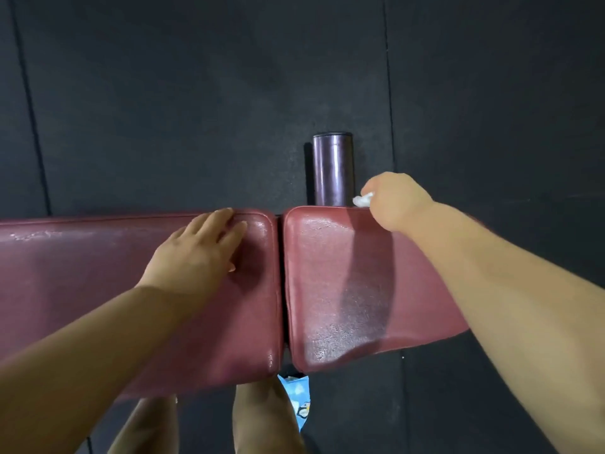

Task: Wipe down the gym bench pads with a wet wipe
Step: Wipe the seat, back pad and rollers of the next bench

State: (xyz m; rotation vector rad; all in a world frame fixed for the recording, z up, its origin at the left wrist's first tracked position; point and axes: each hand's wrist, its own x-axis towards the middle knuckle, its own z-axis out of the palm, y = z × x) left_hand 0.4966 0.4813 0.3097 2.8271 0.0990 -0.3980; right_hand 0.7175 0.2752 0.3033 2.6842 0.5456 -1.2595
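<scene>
- Right of the gap (281, 283) between the two pads, at the far rim of the right pad (327, 273): right hand (393, 201) curled tight round a bunched white wet wipe (362, 200), with only a tuft showing on the side toward the gap.
- Touching the rim or just above it; not possible to tell, because of blur.
- Left of the gap and just beside it: left hand (199, 247) lying flat on the left pad (82, 257), fingers straight, holding nothing, probably steadying.
- Long axis of both pads running straight through the gap, from side to side of the view.
- From the wipe, nearly all of the right pad lying toward the person; so, as a judgement, next a pull back across the short axis, toward the near edge.
- Wet-looking shine right of the gap, perhaps from wiping; not certain.
- Left pad on the other side of the gap from the wipe, so reached only by crossing over.
- Beyond the far end of the gap: dark roller (332, 168), near the wipe but apart.
- Below the near end of the gap: blue packet (299, 398), partly hidden.
</scene>
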